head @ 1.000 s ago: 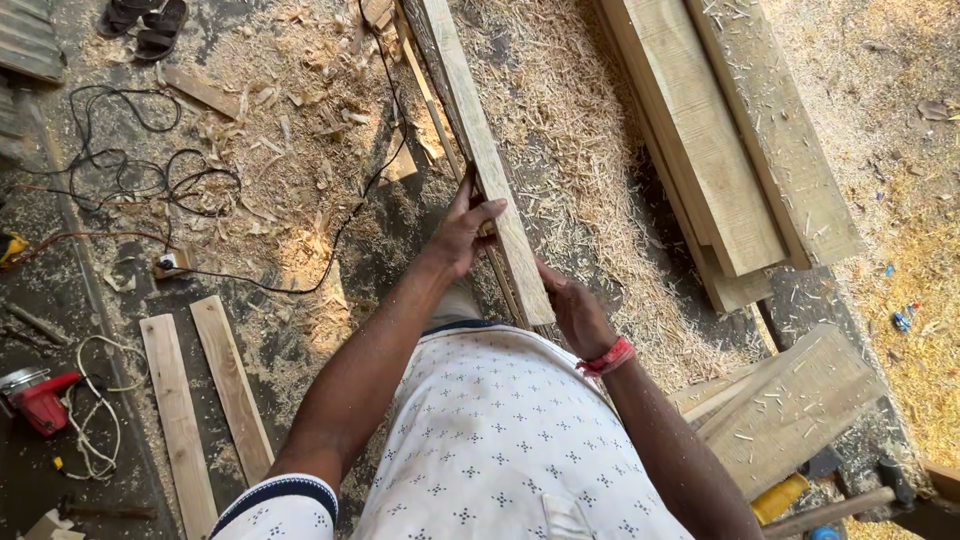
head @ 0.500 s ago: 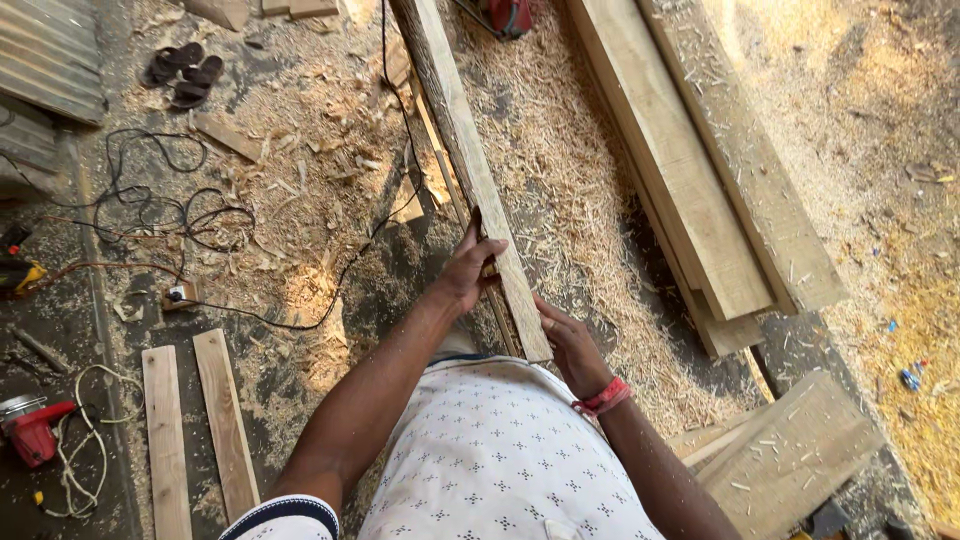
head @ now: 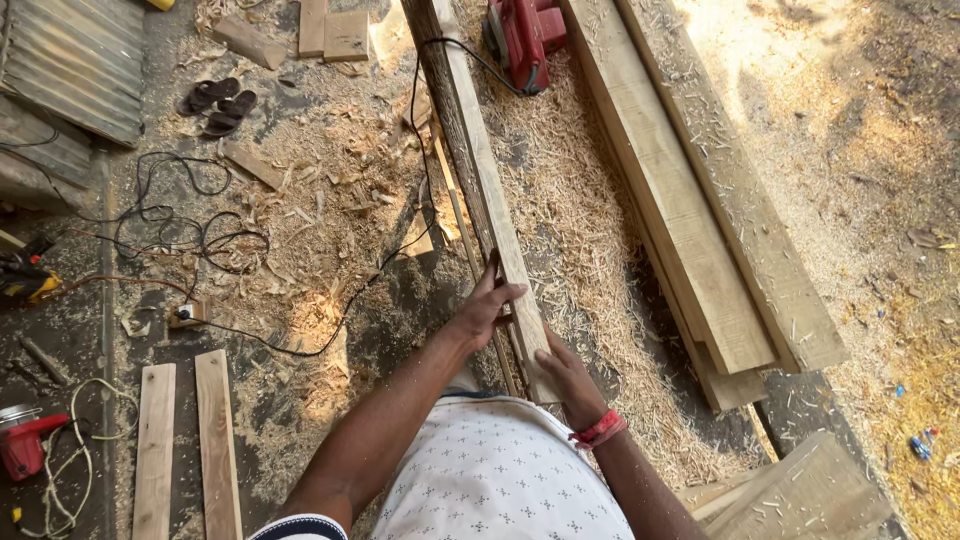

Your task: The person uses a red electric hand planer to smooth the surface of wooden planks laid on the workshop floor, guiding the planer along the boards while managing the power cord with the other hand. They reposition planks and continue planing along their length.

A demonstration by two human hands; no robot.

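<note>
1. Your left hand (head: 484,310) is clasped over the top edge of the long pale wooden plank (head: 480,170), fingers curled across its near end.
2. Your right hand (head: 568,378) supports that end from below; its grip seems closed, though the plank partly hides it.
3. The plank runs away from you over the sawdust-covered floor (head: 590,220).
4. A red power planer (head: 522,32) lies beside its far end, with stacked broad boards (head: 700,210) to the right.

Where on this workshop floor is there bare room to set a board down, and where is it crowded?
Free: the sawdust ground right of the stacked planks, and the dark strip between the two short boards and the left hand. Crowded: the tangled cables by the sandals, and around the long plank both hands hold.
</note>
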